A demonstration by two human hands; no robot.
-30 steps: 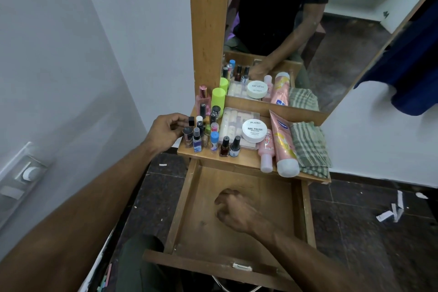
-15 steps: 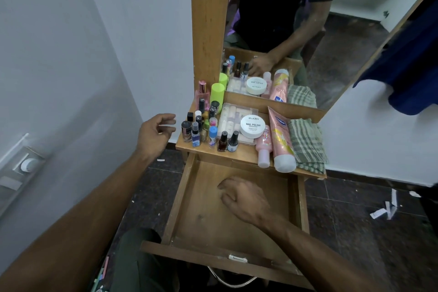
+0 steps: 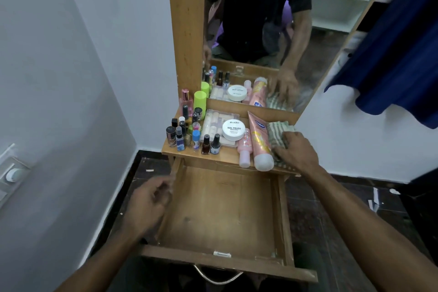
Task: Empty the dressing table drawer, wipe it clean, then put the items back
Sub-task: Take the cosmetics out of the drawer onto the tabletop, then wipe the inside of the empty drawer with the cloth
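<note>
Drawer (image 3: pixel 225 208) is pulled fully out below the dressing table top (image 3: pixel 227 157); its wooden floor is bare and its left wall is lined up with the left hand.

Striped cloth (image 3: pixel 276 133) is folded at the far right of the top. Right hand (image 3: pixel 296 152) is laid over its near end with fingers spread and bent down onto the fabric; whether the cloth is actually gripped cannot be told.

Left hand (image 3: pixel 149 201) is held just left of the drawer's left wall, fingers loosely curled, nothing seen in it. It is motion-blurred, so contact with the wall cannot be told.

Just left of the cloth, a pink lotion tube (image 3: pixel 259 144) is laid cap toward the near edge, touching the cloth. Next to it lie a small pink bottle (image 3: pixel 245 149), a white nail polish remover jar (image 3: pixel 233 129) on a clear plastic box (image 3: pixel 216 121), and a cluster of nail polish bottles (image 3: pixel 187 133) at the left. A green cylinder (image 3: pixel 199 103) and a pink perfume bottle (image 3: pixel 185 99) are stood at the far left by the mirror (image 3: pixel 260 31).
</note>
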